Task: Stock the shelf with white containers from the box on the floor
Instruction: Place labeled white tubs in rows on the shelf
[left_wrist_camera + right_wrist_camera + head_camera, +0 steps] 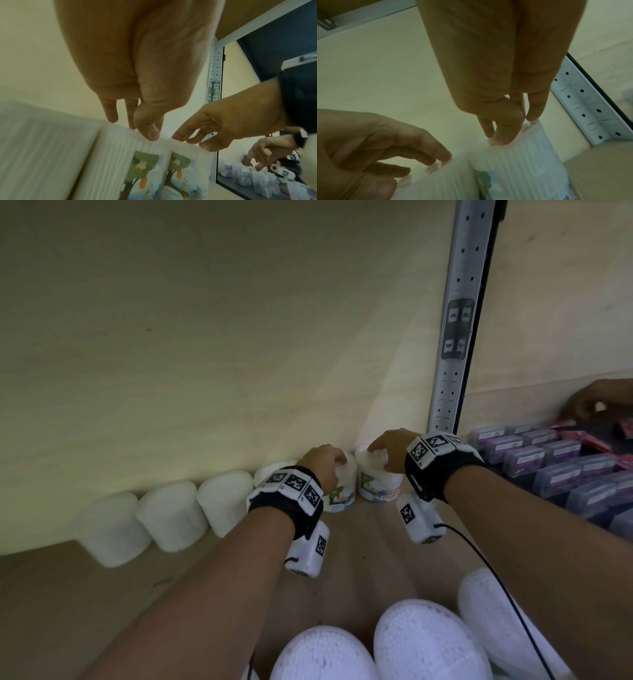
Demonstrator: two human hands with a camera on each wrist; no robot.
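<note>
Each hand, left (325, 462) and right (388, 451), pinches the lid of a tub (378, 477) at the shelf's (102, 594) back right corner, closing a row of six along its back edge, while more tubs (424, 642) wait below.

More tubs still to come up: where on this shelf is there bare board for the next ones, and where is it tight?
Free: the shelf board in front of the back-wall row of white containers, left of the left hand. Crowded: the back right corner by the slotted upright, where both hands, the right hand included, sit on two labelled tubs, and the near edge beside more white tubs.
</note>
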